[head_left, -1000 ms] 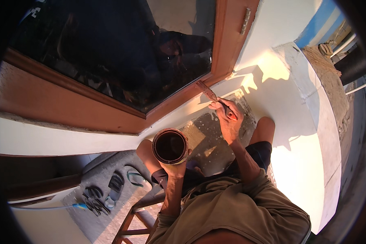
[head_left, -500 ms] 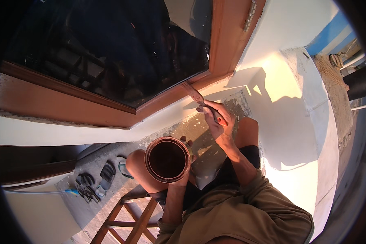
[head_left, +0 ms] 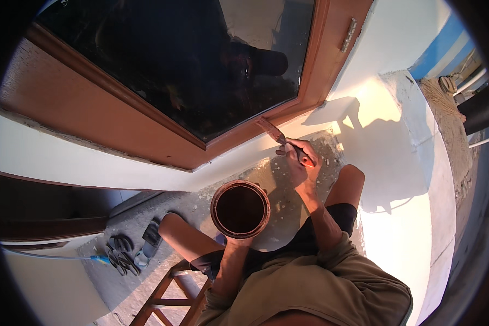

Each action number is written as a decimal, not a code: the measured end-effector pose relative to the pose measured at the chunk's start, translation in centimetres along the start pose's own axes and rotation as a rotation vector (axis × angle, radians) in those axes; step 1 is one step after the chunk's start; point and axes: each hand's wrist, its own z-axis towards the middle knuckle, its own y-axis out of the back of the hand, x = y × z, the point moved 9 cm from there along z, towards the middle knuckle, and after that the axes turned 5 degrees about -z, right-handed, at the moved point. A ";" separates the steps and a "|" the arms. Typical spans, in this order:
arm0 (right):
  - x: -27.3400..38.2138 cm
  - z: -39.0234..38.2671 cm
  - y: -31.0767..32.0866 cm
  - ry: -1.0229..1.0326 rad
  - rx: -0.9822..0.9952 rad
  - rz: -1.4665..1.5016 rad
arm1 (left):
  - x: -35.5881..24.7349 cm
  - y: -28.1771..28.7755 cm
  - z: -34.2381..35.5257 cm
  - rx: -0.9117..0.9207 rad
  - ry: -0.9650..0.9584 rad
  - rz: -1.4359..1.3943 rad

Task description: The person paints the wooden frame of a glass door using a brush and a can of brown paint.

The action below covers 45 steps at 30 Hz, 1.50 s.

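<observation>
My left hand grips a paint can from below and around its side; its open top shows dark brown inside the reddish rim. My right hand is closed on a paintbrush, whose bristles rest at the lower rail of a brown wooden frame around a dark glass pane. A metal hinge is on the frame's upper right. Much of my left hand is hidden by the can.
A white wall runs beneath the frame, and a white ledge is on my right. A brown wooden ladder-like piece, sandals and a blue hose lie lower left. Rope and pipes are at far right.
The brush has shifted left along the frame's bottom rail, away from its corner. My left knee has swung outward to the left. The can stays in my left hand as the view shifts slightly.
</observation>
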 end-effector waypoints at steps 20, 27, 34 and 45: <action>2.0 -4.1 -4.0 -0.086 -0.330 -0.094 | -9.0 3.3 -1.6 0.198 0.223 0.207; 2.8 -5.7 -6.9 0.001 -0.284 -0.324 | -10.9 1.7 -2.2 0.185 0.238 0.466; 4.7 -8.4 -13.4 -0.033 0.022 -0.147 | -12.9 5.0 -2.2 0.230 0.078 1.106; 6.6 -7.4 -11.5 0.282 -0.046 -0.358 | -13.2 5.5 -4.5 0.121 -0.060 0.599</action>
